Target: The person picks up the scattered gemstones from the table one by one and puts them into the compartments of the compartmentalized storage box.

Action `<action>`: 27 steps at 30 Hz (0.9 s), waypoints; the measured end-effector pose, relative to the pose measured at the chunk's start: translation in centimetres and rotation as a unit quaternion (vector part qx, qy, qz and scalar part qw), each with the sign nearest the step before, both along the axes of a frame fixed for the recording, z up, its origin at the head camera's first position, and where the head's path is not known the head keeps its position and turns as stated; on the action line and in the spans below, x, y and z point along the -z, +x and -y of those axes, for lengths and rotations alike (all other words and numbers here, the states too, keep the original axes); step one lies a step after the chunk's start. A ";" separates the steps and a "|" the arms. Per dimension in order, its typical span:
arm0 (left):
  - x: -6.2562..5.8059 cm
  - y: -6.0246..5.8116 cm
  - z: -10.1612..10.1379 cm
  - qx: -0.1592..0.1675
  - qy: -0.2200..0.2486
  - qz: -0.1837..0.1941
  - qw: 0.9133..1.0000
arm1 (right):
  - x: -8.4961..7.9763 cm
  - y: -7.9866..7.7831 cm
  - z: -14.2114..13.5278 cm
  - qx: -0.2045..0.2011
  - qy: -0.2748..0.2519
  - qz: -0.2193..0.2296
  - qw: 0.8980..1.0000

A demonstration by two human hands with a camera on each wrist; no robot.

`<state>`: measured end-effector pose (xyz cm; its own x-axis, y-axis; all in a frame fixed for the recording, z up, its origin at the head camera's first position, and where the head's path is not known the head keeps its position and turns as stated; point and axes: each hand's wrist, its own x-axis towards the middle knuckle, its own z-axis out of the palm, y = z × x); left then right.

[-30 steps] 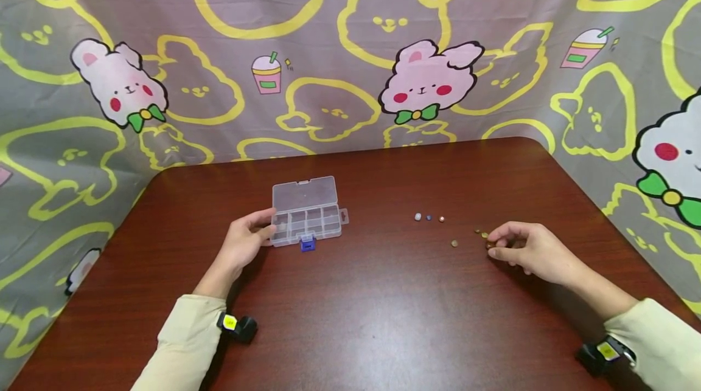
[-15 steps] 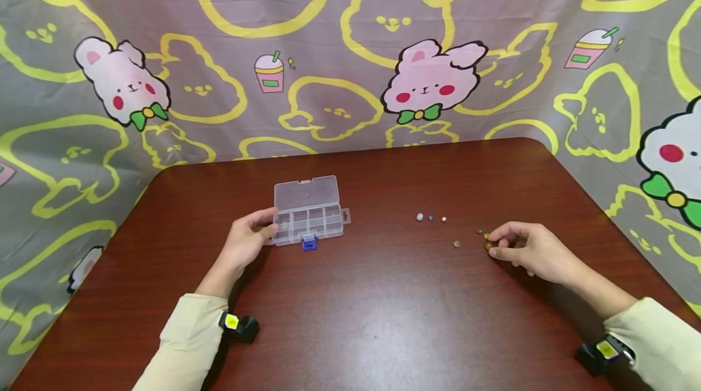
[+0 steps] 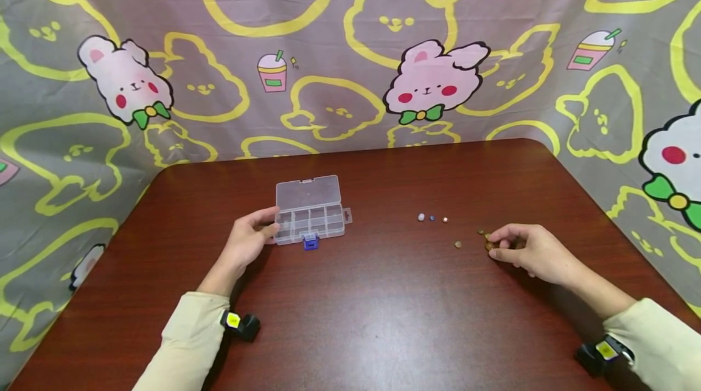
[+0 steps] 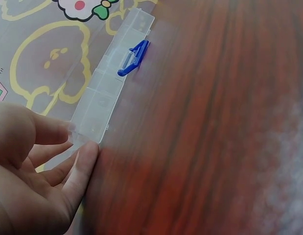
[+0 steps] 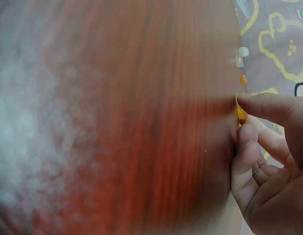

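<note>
A clear plastic compartment box point(image 3: 308, 193) stands at left centre in the head view, lid raised toward the back, with a blue latch point(image 3: 310, 243) at its front. My left hand point(image 3: 247, 240) grips the box's left end between thumb and fingers; the left wrist view shows this end up close. On the right, my right hand point(image 3: 533, 252) pinches an amber bead point(image 5: 242, 113) at the table surface between thumb and forefinger, which partly hide it. Right beside those fingertips lie a yellow-green bead point(image 3: 487, 236) and a tiny dark greenish one point(image 3: 481, 232).
Toward the middle of the brown table point(image 3: 372, 300), a whitish bead point(image 3: 421, 217), a small blue bead point(image 3: 432, 218) and a white-and-orange bead point(image 3: 445, 219) lie in a row. A dull olive bead point(image 3: 457, 244) is nearer. A patterned curtain point(image 3: 328, 44) borders the table's back and sides.
The head view has shifted slightly, moving the whole scene a little rightward in it. Both hands stay at the same places, and a bit more of the amber bead shows.
</note>
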<state>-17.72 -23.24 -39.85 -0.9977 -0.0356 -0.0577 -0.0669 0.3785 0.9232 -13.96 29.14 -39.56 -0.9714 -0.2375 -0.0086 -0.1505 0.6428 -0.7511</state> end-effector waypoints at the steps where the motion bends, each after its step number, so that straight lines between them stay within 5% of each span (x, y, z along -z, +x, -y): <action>1: 0.0 0.0 0.0 0.001 -0.001 0.000 1.000 | 0.0 0.0 0.0 0.001 0.002 0.000 1.000; 21: 0.0 0.2 -0.1 0.001 0.009 -0.010 1.000 | -0.2 0.3 0.2 0.013 0.022 -0.001 1.000; 27: 0.0 0.2 0.0 0.000 0.005 -0.011 1.000 | -0.1 0.5 0.5 0.019 0.046 -0.034 0.998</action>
